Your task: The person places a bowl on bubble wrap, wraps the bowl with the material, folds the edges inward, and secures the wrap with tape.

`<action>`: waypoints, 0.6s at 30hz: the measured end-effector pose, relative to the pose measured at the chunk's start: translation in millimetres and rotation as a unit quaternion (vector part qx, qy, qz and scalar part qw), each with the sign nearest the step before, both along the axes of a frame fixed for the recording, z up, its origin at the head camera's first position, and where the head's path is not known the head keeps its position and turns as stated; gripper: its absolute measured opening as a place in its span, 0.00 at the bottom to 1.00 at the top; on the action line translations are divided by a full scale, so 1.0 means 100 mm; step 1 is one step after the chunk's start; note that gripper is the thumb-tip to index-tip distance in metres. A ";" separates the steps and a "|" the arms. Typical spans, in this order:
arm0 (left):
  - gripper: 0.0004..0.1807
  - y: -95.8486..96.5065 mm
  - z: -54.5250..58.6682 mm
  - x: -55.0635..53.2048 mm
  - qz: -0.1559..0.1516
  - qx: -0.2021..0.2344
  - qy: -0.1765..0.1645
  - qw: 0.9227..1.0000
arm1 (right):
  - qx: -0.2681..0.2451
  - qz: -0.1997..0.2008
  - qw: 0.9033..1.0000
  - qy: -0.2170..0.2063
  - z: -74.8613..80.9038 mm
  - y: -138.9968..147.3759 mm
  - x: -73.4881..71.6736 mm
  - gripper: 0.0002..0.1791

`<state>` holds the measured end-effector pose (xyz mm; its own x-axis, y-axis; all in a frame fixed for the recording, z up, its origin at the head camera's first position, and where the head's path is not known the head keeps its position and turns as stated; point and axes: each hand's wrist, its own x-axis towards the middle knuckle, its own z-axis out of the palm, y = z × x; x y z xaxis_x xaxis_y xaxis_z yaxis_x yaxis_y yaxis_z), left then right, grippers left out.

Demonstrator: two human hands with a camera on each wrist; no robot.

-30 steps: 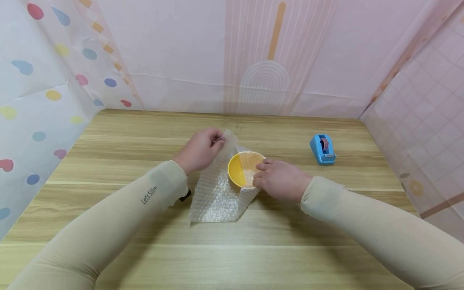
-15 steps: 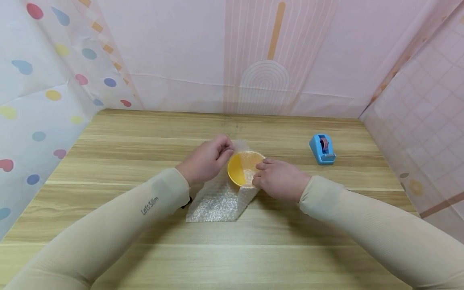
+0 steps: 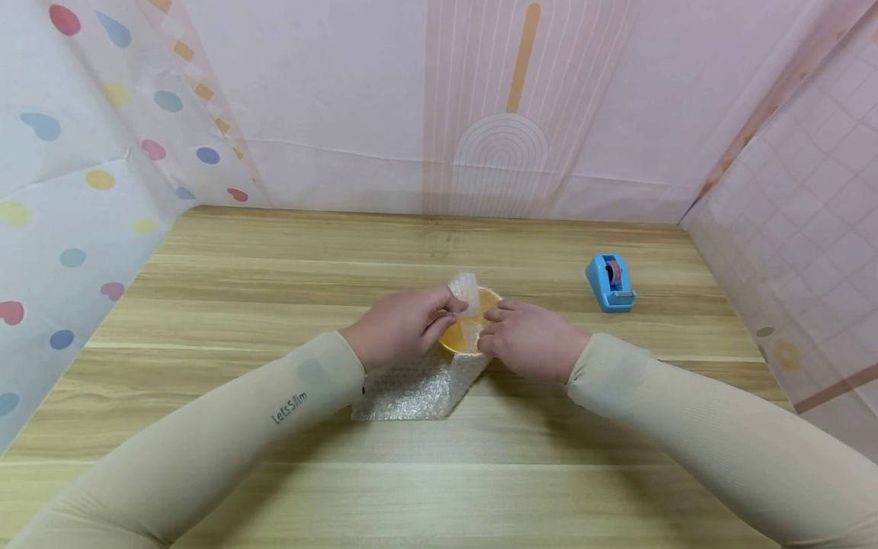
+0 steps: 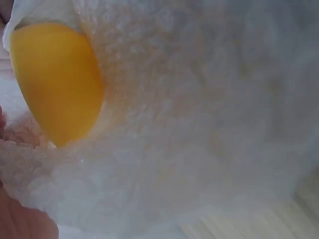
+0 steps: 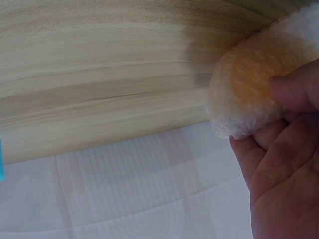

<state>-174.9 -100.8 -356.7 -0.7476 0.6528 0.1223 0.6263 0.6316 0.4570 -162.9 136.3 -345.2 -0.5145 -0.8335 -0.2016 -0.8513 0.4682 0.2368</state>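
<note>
A yellow bowl (image 3: 451, 338) sits on a sheet of bubble wrap (image 3: 405, 393) in the middle of the table, partly covered by it. My left hand (image 3: 405, 324) pinches a flap of the wrap over the bowl's left side. On the right, my right hand (image 3: 531, 339) grips the wrapped rim, fingers inside over the wrap and thumb outside. The right wrist view shows that thumb (image 5: 294, 89) against the wrapped wall. In the left wrist view the wrap (image 4: 199, 124) fills most of the picture, with bare yellow bowl (image 4: 57, 82) showing at the upper left.
A blue tape dispenser (image 3: 610, 284) with a roll of tape stands at the right rear of the wooden table (image 3: 439, 488). Patterned cloth (image 3: 329, 99) hangs behind the table and along both sides.
My left hand has moved right and slightly toward me, drawing the left flap of bubble wrap across the bowl. My right hand stays on the rim.
</note>
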 end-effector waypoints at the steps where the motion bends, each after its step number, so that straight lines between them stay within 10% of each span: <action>1: 0.10 0.01 -0.01 0.00 -0.005 -0.007 0.005 1.000 | -0.004 0.004 1.000 0.003 -0.01 0.01 0.00 0.11; 18: 0.07 0.06 -0.10 0.03 -0.029 -0.088 0.038 0.995 | -0.052 0.000 0.999 -0.003 -0.01 0.12 0.01 0.12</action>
